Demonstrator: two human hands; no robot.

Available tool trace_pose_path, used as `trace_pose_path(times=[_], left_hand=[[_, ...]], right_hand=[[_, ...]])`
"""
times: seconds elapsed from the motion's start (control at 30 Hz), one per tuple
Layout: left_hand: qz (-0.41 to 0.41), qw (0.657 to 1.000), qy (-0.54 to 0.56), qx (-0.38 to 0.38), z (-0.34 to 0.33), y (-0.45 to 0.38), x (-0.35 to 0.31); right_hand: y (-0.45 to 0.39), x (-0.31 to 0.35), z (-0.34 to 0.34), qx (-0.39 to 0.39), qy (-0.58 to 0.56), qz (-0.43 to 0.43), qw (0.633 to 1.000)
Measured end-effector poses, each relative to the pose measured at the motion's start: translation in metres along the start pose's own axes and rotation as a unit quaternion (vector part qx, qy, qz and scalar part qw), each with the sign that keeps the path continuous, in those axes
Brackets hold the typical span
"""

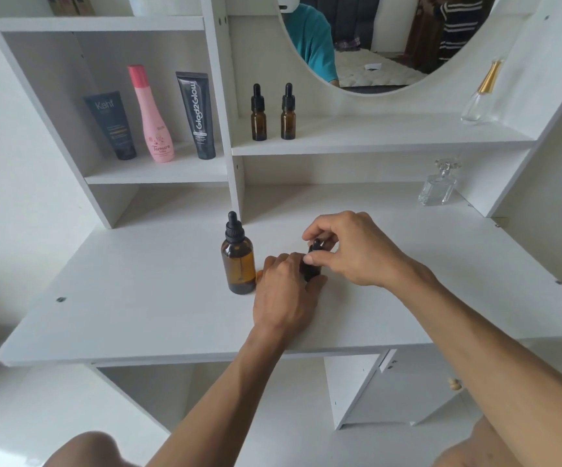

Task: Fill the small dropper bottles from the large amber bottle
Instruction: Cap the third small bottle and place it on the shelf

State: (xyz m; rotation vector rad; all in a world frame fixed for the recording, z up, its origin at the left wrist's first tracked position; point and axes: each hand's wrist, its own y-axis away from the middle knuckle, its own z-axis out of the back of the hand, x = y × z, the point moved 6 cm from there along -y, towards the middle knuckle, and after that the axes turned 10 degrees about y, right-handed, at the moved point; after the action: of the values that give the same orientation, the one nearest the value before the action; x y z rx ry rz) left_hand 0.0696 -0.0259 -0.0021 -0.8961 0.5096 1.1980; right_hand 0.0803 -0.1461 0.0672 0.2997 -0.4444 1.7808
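Note:
The large amber bottle [238,261] stands upright on the white desk [144,308] with its black dropper cap on. Just to its right my left hand [284,293] grips the body of a small amber dropper bottle [310,272], which is mostly hidden by my fingers. My right hand [350,247] pinches that bottle's black dropper cap from above. Two more small dropper bottles [258,113] [288,112] stand capped, side by side on the shelf under the mirror.
Three cosmetic containers stand in the left cubby: a dark tube [112,124], a pink bottle [153,116] and a black tube [198,116]. A clear perfume bottle [439,185] sits at the desk's back right, another gold-necked one [481,96] on the shelf above.

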Motion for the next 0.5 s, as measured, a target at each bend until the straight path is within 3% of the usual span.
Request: trace_pose_path(times=[0.5], left_hand=[[0.003, 1.000, -0.002, -0.005, -0.0013, 0.0012, 0.0014]], right_hand=[[0.0011, -0.0041, -0.0029, 0.005, 0.010, 0.012, 1.000]])
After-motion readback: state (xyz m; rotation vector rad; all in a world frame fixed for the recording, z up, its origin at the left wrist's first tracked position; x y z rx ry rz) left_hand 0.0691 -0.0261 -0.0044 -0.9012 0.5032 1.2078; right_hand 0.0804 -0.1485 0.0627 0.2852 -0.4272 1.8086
